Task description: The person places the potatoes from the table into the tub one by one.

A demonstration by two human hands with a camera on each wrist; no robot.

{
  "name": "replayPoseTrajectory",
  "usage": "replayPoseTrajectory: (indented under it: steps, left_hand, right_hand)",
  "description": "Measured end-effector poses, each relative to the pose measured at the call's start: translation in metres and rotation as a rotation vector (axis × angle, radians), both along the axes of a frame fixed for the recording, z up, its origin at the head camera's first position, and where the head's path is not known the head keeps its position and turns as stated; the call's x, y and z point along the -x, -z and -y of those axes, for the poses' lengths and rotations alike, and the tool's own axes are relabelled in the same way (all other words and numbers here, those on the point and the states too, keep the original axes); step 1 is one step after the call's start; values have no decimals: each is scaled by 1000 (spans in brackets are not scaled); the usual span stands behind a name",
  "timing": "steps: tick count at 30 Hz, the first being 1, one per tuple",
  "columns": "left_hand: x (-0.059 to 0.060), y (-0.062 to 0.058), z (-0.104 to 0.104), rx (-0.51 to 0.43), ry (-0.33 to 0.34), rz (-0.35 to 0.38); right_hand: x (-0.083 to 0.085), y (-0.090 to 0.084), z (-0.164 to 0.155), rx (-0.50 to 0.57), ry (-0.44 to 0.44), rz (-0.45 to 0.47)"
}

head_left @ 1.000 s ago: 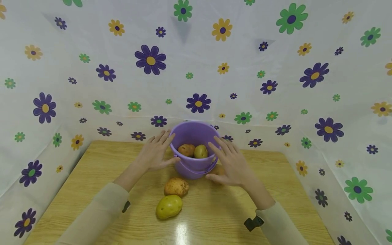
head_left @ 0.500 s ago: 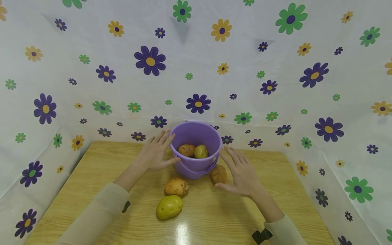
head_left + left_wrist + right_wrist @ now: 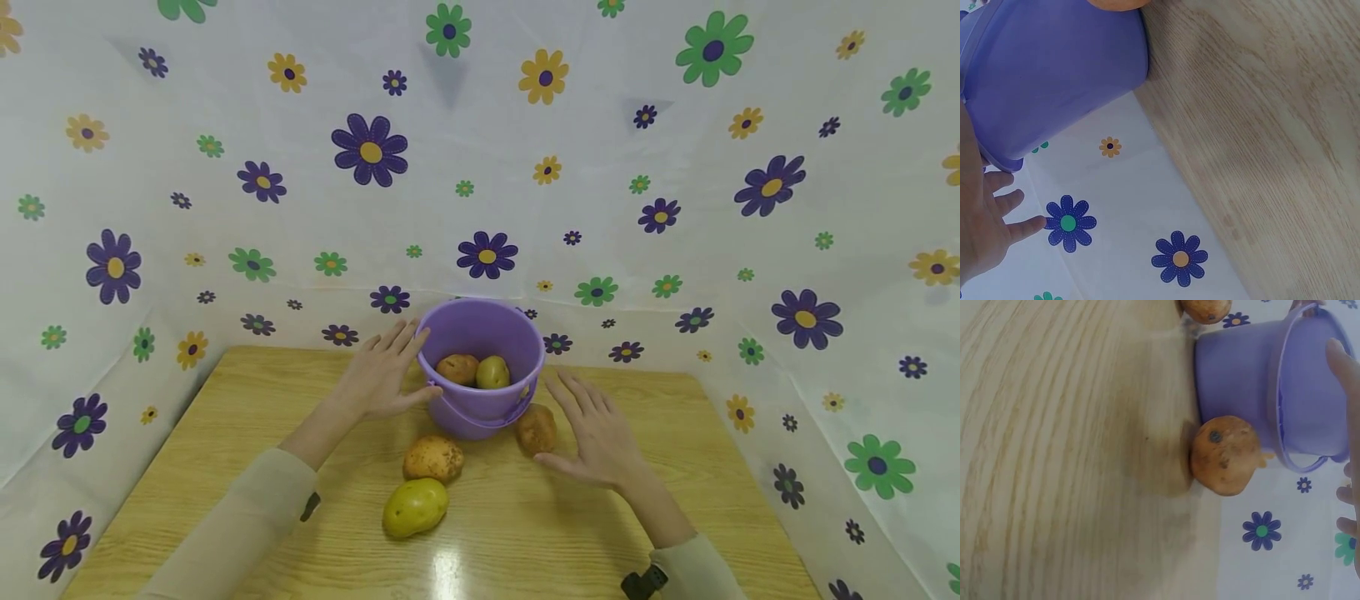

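A purple bucket (image 3: 480, 396) stands at the back middle of the wooden table (image 3: 225, 433), with two potatoes (image 3: 472, 370) inside. My left hand (image 3: 382, 375) rests flat against the bucket's left side, fingers straight. My right hand (image 3: 600, 433) hovers open just right of a brown potato (image 3: 536, 429) that lies against the bucket's right base. That brown potato (image 3: 1222, 455) shows beside the bucket (image 3: 1241, 394) in the right wrist view. The left wrist view shows the bucket wall (image 3: 1054, 75) by my fingers (image 3: 1010, 215). A second brown potato (image 3: 432, 458) and a yellow-green potato (image 3: 415, 506) lie in front.
A white cloth (image 3: 675, 208) printed with flowers hangs close behind and on both sides of the table. Bare wood lies to the left and right of the potatoes and along the front edge.
My right hand has drawn back from the bucket's right rim, down and to the right, uncovering the brown potato. The left hand and the bucket have stayed put.
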State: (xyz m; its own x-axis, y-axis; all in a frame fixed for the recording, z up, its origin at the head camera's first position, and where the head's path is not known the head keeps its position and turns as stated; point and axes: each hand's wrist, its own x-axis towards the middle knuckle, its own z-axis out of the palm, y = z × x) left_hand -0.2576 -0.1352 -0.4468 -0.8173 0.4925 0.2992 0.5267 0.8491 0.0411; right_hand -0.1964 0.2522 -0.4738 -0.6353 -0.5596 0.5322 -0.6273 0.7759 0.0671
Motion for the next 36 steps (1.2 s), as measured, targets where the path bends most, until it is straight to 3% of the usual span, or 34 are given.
replayPoseTrajectory:
  steps: [10, 19, 36]
  left_hand:
    - [0, -1, -1, 1, -3, 9]
    - [0, -1, -1, -1, 1, -9]
    - [0, 1, 0, 4, -6, 26]
  right_hand:
    - [7, 19, -6, -34, 36, 27]
    - [16, 34, -10, -75, 81, 195]
    - [32, 52, -9, -89, 90, 304]
